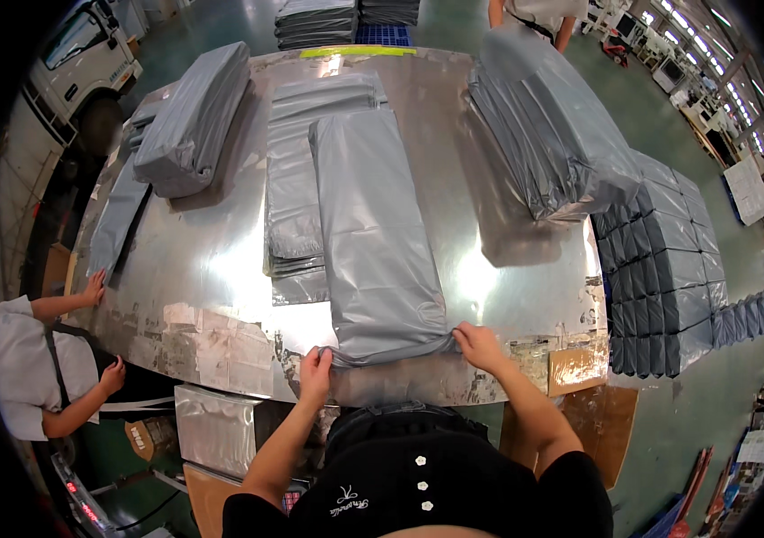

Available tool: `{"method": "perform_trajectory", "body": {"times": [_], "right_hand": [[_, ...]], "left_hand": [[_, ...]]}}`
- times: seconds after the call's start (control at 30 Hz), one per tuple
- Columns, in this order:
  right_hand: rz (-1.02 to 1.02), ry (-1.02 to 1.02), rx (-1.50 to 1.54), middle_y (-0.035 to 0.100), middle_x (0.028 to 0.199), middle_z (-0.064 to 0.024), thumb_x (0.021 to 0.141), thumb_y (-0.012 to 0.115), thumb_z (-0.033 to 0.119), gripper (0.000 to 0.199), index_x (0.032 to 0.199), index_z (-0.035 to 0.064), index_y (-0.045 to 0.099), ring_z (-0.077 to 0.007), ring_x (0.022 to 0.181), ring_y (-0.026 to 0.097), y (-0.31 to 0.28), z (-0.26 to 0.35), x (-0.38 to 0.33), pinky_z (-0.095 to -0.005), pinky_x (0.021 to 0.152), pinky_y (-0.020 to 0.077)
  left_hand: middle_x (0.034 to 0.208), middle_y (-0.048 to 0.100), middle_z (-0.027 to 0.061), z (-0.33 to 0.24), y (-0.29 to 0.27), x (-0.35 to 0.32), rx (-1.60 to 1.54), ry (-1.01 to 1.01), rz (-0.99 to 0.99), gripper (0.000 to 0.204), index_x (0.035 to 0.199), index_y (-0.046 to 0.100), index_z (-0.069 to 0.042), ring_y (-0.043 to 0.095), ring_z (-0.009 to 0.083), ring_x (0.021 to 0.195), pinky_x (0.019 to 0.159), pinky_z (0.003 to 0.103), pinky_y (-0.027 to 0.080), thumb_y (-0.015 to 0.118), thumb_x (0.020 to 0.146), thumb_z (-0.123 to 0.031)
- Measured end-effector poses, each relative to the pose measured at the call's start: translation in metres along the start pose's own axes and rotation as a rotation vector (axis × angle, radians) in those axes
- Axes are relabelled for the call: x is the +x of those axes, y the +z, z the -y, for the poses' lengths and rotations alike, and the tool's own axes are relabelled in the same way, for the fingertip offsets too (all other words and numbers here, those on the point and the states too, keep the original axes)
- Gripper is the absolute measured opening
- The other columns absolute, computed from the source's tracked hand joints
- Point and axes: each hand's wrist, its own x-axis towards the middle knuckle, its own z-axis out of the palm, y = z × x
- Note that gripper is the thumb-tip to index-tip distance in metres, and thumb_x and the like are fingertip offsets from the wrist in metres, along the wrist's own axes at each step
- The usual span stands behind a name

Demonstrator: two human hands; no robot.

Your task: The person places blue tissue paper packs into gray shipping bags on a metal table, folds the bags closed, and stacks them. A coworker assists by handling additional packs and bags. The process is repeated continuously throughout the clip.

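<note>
A long grey plastic bag [377, 224] with a bulky filling lies lengthwise in front of me on the metal table [221, 296]. My left hand [316, 375] pinches the near left corner of its end, and my right hand [480, 347] pinches the near right corner. The bag's near end is drawn out between both hands, with creases along it. Under its left side lies a stack of flat grey bags [294, 193], partly hidden by the filled one.
Stacked grey packs stand at the table's left [194, 121] and right [548, 125]. A co-worker [28, 359] rests a hand at the left edge; another person [543, 13] stands beyond the far edge. Bundled grey packs [660, 269] rise right of the table. A truck [86, 63] is far left.
</note>
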Motion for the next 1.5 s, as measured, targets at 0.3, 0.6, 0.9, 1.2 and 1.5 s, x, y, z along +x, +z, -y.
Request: {"method": "perform_trajectory", "body": {"times": [0.3,0.6,0.9,1.2,1.5], "right_hand": [[-0.311,0.658,0.974,0.059,0.113,-0.0190,0.095,0.043,0.043,0.059,0.129,-0.0052,0.046,-0.0281,0.103,0.057,0.109,-0.056,0.064,-0.0385,0.088,0.0440],[-0.229,0.440,1.555,0.053,0.116,-0.0065,0.079,0.064,0.018,0.074,0.145,0.0123,0.031,-0.0187,0.106,0.052,-0.059,0.031,0.069,-0.0340,0.094,0.0411],[-0.814,-0.037,1.390,0.060,0.115,-0.0067,0.078,0.061,0.031,0.045,0.116,0.0061,0.057,-0.0235,0.108,0.055,-0.279,0.041,0.027,-0.0370,0.095,0.0421],[-0.938,0.373,0.479,0.048,0.133,-0.0101,0.079,0.061,0.052,0.062,0.130,0.0182,0.050,-0.0328,0.124,0.041,-0.488,-0.038,0.087,-0.0600,0.094,0.0360],[-1.080,0.293,-0.591,0.045,0.139,-0.0075,0.093,0.048,0.036,0.037,0.124,0.0199,0.058,-0.0365,0.137,0.024,-0.417,-0.069,0.155,-0.0677,0.101,0.0199]], "left_hand": [[0.106,0.057,0.0074,0.020,0.059,0.053,0.143,-0.169,-0.161,0.046,0.127,0.045,-0.012,0.052,0.0199,0.102,0.091,0.035,0.042,0.039,0.098,-0.047],[0.146,0.029,0.0155,-0.177,0.150,0.019,-0.441,-0.116,0.138,0.098,0.146,0.012,0.002,0.036,0.0280,0.129,0.106,0.035,0.031,0.075,0.077,-0.029],[0.141,0.023,0.0235,-0.271,0.310,0.029,-0.387,0.156,0.323,0.104,0.141,0.015,0.007,0.031,0.0277,0.129,0.106,0.036,0.031,0.079,0.073,-0.039],[0.133,0.036,0.0193,-0.346,0.462,0.081,-0.169,-0.151,0.705,0.113,0.140,0.008,-0.007,0.045,0.0312,0.116,0.095,0.055,0.036,0.073,0.067,-0.064],[0.108,0.060,0.0103,-0.189,0.325,0.077,0.104,-0.262,0.671,0.083,0.135,0.029,-0.005,0.063,0.0180,0.089,0.075,0.032,0.051,0.070,0.079,-0.052]]}}
